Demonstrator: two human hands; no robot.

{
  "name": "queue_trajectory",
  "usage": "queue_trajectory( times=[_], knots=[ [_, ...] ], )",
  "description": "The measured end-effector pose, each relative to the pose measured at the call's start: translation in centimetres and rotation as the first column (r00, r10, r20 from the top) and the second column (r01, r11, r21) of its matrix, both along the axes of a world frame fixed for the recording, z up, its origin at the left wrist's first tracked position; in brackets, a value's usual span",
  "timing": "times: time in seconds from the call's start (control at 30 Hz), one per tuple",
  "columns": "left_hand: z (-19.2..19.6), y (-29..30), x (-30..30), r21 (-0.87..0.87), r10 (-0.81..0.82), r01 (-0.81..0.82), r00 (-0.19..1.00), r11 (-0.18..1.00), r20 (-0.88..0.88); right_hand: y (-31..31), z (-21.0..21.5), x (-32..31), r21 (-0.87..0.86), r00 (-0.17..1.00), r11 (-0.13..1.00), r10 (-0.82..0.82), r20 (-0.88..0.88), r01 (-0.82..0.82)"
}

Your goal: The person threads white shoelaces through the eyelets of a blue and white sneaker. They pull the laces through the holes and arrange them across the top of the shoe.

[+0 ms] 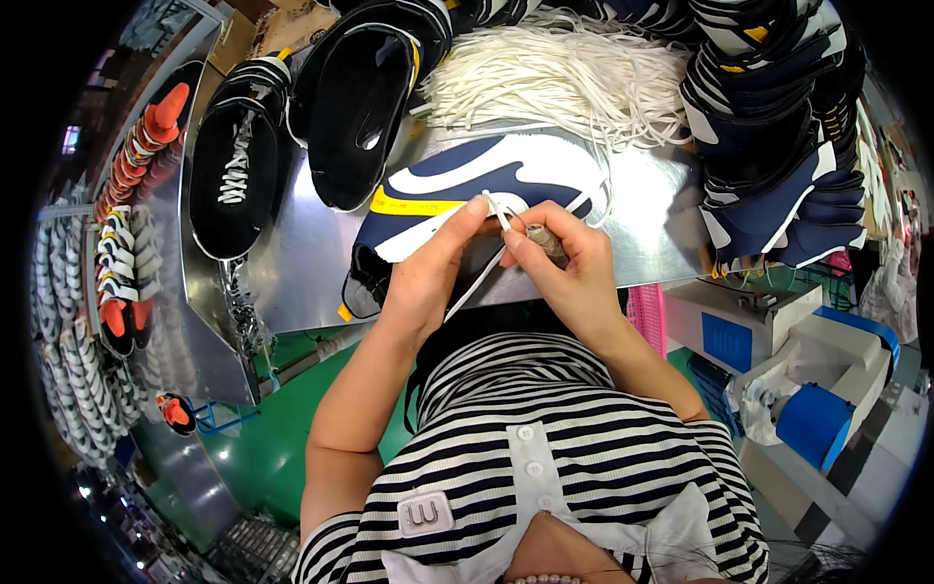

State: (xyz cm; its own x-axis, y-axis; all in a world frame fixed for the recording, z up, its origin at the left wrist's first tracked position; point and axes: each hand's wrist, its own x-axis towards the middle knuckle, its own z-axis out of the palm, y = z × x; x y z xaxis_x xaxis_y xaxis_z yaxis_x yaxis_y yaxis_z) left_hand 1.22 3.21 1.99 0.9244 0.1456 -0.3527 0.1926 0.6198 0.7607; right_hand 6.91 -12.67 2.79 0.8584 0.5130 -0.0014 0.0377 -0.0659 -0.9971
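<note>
Near the middle of the frame, your two hands meet over a navy and white shoe upper that lies flat on a shiny metal surface. Your left hand has its fingers pressed together, thumb and forefinger pinching a thin white lace just above the upper's edge. Your right hand sits just beside it, touching it, with the fingers curled and the fingertips pinching the same lace; a small pale object is tucked in that hand, too blurred to name. One strand of the lace runs down and left between your hands toward the lower edge of the surface.

At the top centre of the frame lies a loose heap of white laces, just beyond the upper. In the upper right is a tall stack of navy and white uppers. To the upper left are black uppers, one with white lacing. Along the far left edge of the frame, rows of finished shoes with orange inserts stand in a line. Your striped shirt fills the bottom centre.
</note>
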Motion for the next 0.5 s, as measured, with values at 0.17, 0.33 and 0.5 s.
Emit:
queue_trajectory(
  times=[0.17, 0.33, 0.5],
  knots=[
    [0.7, -1.0, 0.0, 0.163, 0.102, -0.115, 0.991, 0.980, 0.085, -0.2, 0.0, 0.0, 0.038, 0.998, 0.999, -0.005, -0.068, 0.008],
    [1.1, -1.9, 0.3, 0.244, 0.211, -0.237, 0.969, 0.940, 0.127, -0.5, 0.6, 0.5, -0.157, 0.998, 0.986, 0.056, 0.010, -0.054],
    [0.8, -1.5, 0.4, 0.266, 0.220, -0.244, 0.968, 0.932, 0.117, -0.8, 0.4, 0.7, -0.055, 0.996, 0.997, 0.057, 0.075, -0.053]
  ],
)
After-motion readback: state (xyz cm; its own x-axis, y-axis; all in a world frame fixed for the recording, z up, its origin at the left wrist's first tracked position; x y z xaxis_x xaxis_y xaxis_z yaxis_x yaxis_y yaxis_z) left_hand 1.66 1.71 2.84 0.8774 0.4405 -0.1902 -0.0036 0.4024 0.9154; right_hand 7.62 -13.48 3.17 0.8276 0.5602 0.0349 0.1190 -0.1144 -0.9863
